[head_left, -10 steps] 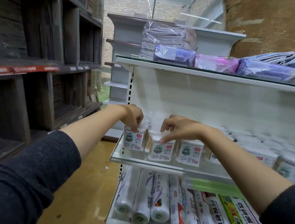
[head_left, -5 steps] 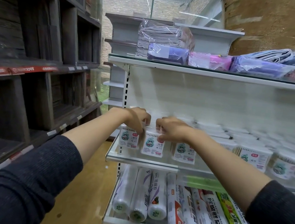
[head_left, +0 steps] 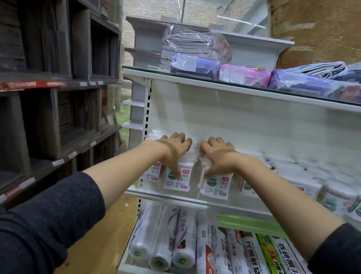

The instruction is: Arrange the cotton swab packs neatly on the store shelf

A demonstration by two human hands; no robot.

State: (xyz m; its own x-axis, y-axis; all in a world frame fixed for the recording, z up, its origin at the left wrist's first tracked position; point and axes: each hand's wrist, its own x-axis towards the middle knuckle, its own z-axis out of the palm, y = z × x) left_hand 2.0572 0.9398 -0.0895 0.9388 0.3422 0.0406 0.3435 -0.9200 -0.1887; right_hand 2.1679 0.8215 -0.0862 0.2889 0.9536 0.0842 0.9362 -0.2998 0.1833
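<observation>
White cotton swab packs with pink labels stand in rows at the left end of the glass shelf (head_left: 168, 196). My left hand (head_left: 173, 149) lies flat across the tops of the left rows, fingers spread toward the back and thumb hanging over the front of one pack (head_left: 177, 180). My right hand (head_left: 216, 155) lies the same way over the neighbouring row, thumb down beside another front pack (head_left: 216, 186). A third pack (head_left: 153, 173) stands at the far left, partly behind my left wrist. The packs under my palms are hidden.
Round swab tubs (head_left: 337, 197) fill the shelf to the right. Rolls of plastic bags (head_left: 163, 236) and PE wrap boxes (head_left: 272, 271) lie on the shelf below. Wrapped cloths (head_left: 194, 67) sit on the shelf above. Dark wooden shelving (head_left: 44, 98) lines the left of the aisle.
Both hands have gone from pinching the front packs to lying flat and spread over the rows, reaching farther back. The tilted front pack now stands upright.
</observation>
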